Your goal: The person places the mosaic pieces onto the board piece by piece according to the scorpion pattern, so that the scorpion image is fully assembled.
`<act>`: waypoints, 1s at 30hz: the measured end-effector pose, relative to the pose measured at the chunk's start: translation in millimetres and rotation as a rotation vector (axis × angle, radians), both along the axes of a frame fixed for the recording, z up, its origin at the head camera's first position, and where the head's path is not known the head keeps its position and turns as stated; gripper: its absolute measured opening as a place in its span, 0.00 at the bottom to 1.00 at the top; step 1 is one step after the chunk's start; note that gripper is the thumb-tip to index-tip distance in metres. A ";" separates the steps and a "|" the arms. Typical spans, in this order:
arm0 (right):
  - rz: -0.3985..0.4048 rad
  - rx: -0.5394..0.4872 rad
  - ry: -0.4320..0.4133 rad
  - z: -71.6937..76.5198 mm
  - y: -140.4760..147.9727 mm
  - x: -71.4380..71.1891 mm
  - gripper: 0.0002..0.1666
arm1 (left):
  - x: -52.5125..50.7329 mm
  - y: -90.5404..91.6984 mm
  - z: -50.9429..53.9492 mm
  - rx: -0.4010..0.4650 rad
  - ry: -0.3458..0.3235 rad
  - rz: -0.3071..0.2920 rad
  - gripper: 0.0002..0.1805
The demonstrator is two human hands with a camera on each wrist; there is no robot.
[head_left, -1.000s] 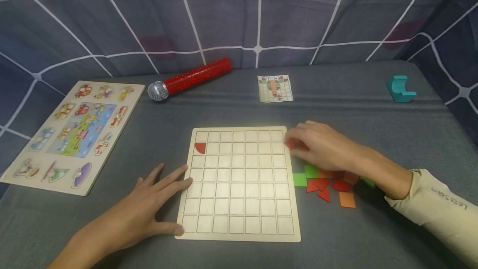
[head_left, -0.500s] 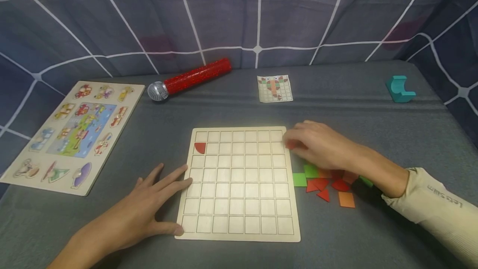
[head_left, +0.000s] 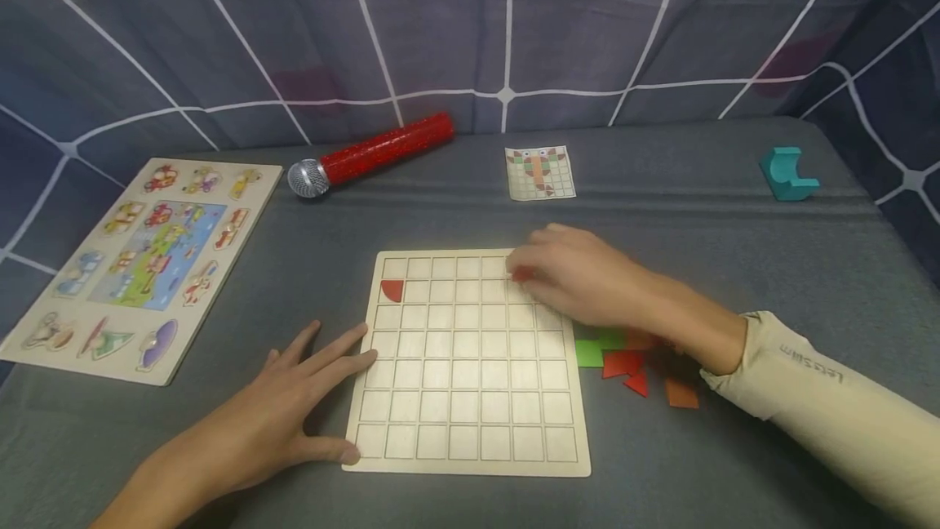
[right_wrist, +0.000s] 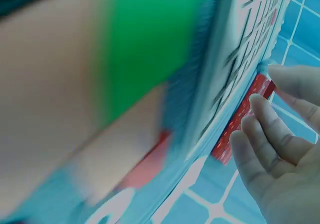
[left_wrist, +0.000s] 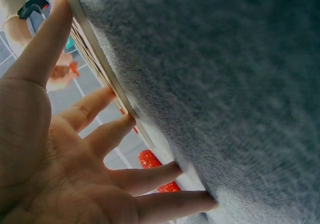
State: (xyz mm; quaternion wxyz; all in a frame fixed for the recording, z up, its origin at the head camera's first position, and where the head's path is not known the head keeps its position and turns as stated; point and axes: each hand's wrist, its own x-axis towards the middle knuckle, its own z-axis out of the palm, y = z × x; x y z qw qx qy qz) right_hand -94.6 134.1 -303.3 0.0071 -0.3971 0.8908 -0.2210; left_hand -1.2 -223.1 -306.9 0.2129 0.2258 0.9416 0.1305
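Pinched a small red piece (head_left: 524, 273) in the right hand (head_left: 576, 277), grip narrowed to thumb and fingertips, right over the far right part of the gridded board (head_left: 466, 374)! Spread the left hand (head_left: 297, 390) wide meanwhile, grip holding nothing, thumb and fingertips touching the board's left edge. Judged the red piece light, thin and stiff, probably likelier to slip than to bend; best taken by opposite edges. Rated the board stiff too, flat on the desk (head_left: 367, 219), best held at its rim. Couldn't tell the red piece's pointing or long axis, with fingers covering so much. Saw better on the red quarter-round (head_left: 392, 291) in the second row from the far side, leftmost cell: square corner to the far right, curve to the near left, no obvious long axis. Found the board nearly square, favouring neither direction clearly.
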 end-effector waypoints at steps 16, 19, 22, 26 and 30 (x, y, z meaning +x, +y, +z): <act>0.071 0.050 -0.083 6.2 -85.5 -32.4 0.11 | -1.0 0.4 0.8 -0.009 -0.016 0.005 0.54; 0.071 0.073 -0.100 6.7 -97.2 -36.0 0.12 | -0.8 -0.6 1.1 -0.004 -0.012 -0.002 0.54; 0.063 0.115 -0.135 5.6 -105.7 -36.9 0.15 | -0.7 -0.8 1.0 -0.002 -0.012 -0.010 0.54; 0.054 0.163 -0.153 3.0 -111.2 -36.0 0.13 | -0.8 -0.2 0.8 -0.004 -0.013 -0.013 0.54; 0.047 0.164 -0.138 1.0 -113.1 -36.1 0.06 | -0.9 0.1 0.9 -0.013 -0.013 -0.005 0.54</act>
